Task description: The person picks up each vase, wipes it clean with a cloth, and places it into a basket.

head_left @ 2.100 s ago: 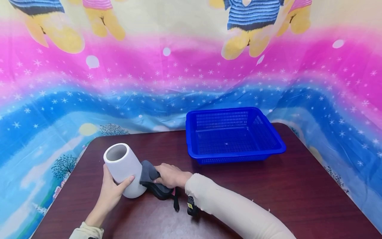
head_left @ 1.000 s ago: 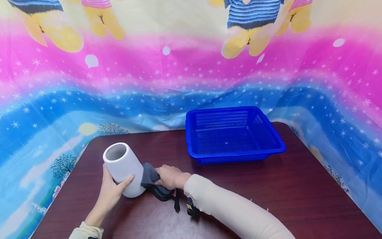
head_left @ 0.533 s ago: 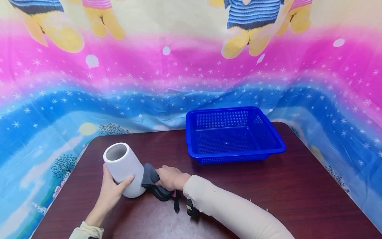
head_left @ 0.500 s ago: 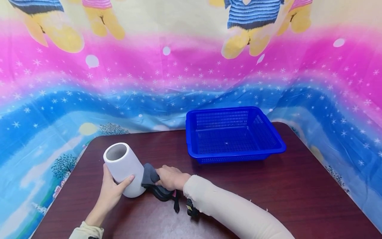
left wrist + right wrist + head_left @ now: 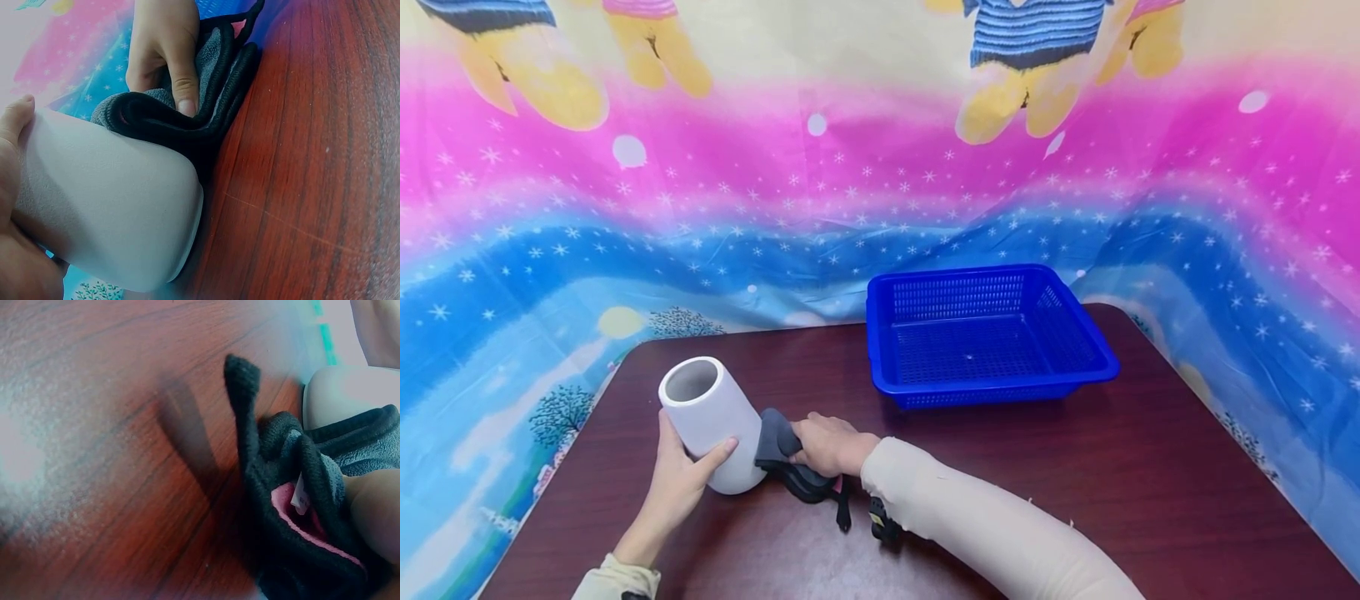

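A white tapered vase [image 5: 715, 425] has its base at the tabletop, with its round mouth facing up. My left hand [image 5: 677, 479] grips its near left side, thumb across the front. Folded against the vase's right side is a grey cleaning cloth [image 5: 777, 437] with black edging and a hanging loop. My right hand [image 5: 827, 443] pinches this cloth; in the left wrist view the thumb [image 5: 185, 94] presses into its folds. Pink lining [image 5: 294, 509] and a small white label show inside the cloth in the right wrist view.
A blue perforated plastic basket [image 5: 992, 387] stands at the back right of the dark wooden table [image 5: 1037, 483]. A printed curtain [image 5: 820, 200] hangs behind the table. A small black device [image 5: 882, 521] hangs under the right sleeve.
Since the earliest frame the cloth and right hand have shifted slightly down and right along the vase's side. Over the last second both hands stay nearly still; the vase keeps its place.
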Tool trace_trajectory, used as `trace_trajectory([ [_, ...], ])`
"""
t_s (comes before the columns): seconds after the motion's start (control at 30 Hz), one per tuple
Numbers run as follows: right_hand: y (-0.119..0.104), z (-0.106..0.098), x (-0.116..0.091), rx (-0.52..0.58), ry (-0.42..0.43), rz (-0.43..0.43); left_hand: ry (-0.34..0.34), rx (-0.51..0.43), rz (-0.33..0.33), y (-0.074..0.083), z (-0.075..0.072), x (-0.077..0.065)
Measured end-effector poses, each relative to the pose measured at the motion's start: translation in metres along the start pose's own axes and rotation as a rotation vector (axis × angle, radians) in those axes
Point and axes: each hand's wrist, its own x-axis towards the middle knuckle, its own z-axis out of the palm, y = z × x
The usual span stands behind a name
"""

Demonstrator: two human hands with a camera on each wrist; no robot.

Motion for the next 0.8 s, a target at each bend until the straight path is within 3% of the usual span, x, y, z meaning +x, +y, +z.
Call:
trace_trajectory([
  [0.8, 0.0072, -0.0039, -0.0018, 0.074, -0.002, -0.044, 0.016, 0.001, -0.002, 0.0000, 0.0010, -0.0012],
])
